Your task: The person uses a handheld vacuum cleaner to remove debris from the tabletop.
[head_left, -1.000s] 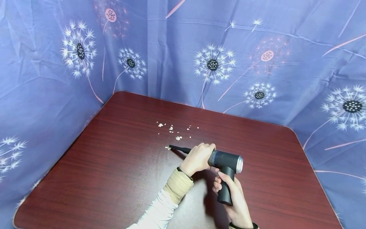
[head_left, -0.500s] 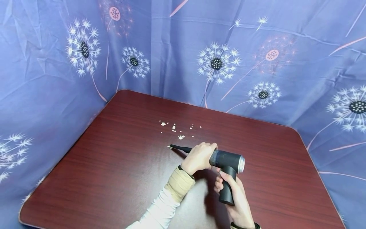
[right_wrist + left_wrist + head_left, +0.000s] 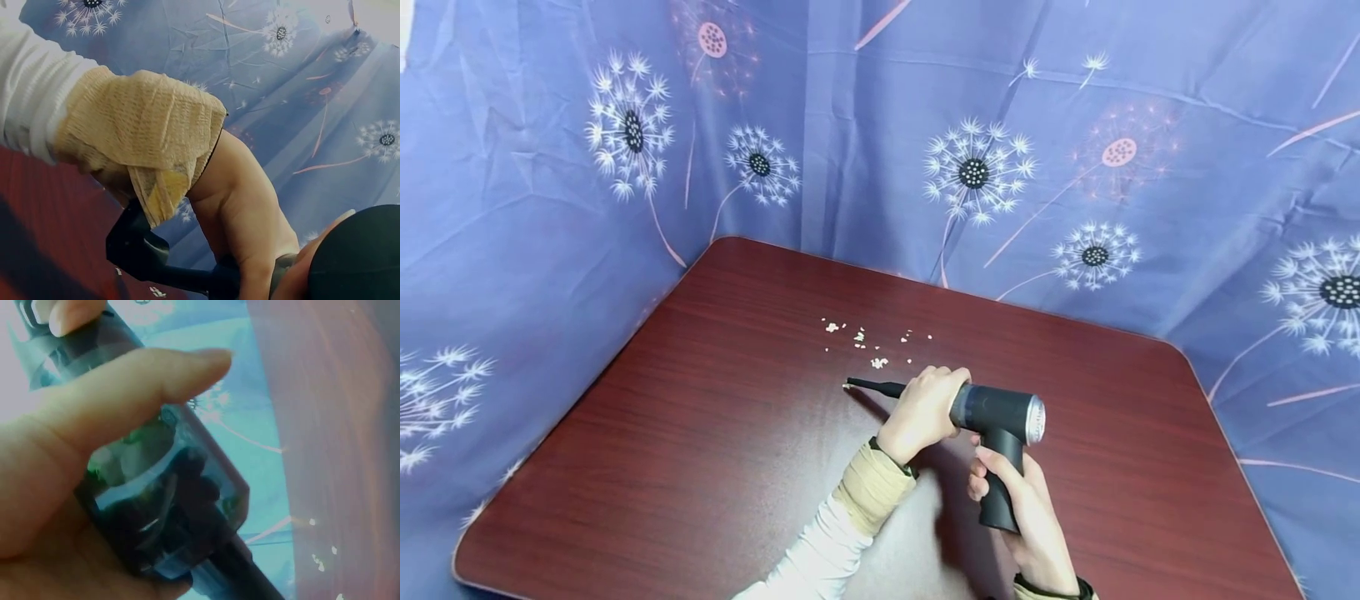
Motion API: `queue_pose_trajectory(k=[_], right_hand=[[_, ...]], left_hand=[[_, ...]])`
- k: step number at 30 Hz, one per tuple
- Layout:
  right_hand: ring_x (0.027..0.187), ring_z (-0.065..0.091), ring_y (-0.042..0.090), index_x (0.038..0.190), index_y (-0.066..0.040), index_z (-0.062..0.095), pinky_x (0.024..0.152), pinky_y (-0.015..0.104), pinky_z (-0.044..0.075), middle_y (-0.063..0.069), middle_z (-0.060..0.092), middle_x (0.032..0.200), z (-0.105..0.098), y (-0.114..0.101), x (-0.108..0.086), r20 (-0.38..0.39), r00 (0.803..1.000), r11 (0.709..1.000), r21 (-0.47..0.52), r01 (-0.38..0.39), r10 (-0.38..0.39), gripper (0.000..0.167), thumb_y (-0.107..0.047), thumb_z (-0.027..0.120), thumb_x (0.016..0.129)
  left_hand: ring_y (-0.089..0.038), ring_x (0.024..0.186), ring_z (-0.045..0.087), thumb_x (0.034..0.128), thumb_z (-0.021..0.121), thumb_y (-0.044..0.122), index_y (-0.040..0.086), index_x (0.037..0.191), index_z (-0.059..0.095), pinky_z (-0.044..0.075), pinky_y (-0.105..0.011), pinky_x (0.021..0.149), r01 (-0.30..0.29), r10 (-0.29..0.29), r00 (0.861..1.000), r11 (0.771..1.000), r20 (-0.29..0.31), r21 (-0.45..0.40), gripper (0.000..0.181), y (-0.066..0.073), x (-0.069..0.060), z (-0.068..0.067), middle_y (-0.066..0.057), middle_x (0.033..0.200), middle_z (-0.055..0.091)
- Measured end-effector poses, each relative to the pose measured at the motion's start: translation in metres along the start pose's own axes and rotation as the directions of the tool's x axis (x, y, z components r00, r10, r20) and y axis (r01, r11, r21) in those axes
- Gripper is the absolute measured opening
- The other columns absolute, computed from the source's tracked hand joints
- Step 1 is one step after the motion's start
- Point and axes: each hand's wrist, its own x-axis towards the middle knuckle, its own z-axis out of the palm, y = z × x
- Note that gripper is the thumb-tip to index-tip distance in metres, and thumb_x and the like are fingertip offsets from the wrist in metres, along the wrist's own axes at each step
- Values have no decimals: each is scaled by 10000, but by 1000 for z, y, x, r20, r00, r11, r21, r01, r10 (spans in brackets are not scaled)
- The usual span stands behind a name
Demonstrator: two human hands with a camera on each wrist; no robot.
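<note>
A black pistol-shaped handheld vacuum cleaner (image 3: 1003, 413) is held above the table by both hands. My left hand (image 3: 923, 410) grips its front barrel; in the left wrist view, the thumb lies across the see-through dust cup (image 3: 178, 515). Around the upright handle curl the fingers of my right hand (image 3: 1030, 512), with the thumb near the top of the grip. The slim black nozzle (image 3: 874, 386) points left and down, its tip at a small remnant of white crumbs (image 3: 846, 386). More white crumbs (image 3: 878, 363) lie scattered just beyond the nozzle.
The dark red wood-grain table (image 3: 700, 433) has rounded corners. Blue cloth (image 3: 880, 150) printed with dandelions hangs along its back and sides. A tan wrap (image 3: 874, 487) covers the left wrist over a white sleeve.
The crumbs at the nozzle tip have become fewer. Both hands keep their hold on the vacuum cleaner, which has barely moved over the table. The head view has shifted slightly.
</note>
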Motion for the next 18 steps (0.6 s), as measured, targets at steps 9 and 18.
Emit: queue_pose_trajectory(k=[9,18], right_hand=[[559,489,31,1073,-82,581,560,182,442,-49,522,706,0,-6,-4,47,997,998,-22,65,-64,135,-69,488,976],[560,495,38,1077,-88,585,558,186,448,-44,521,712,-1,-5,-4,-16,999,996,-74,43,-45,126,-85,523,967]], left_hand=[[-205,759,607,585,862,112,137,918,597,491,-301,638,-30,32,995,999,-93,22,426,5,-2,-4,-15,781,651],[-206,762,608,608,850,116,134,931,600,487,-296,654,-62,60,993,998,-105,-13,408,3,1,3,-14,790,651]])
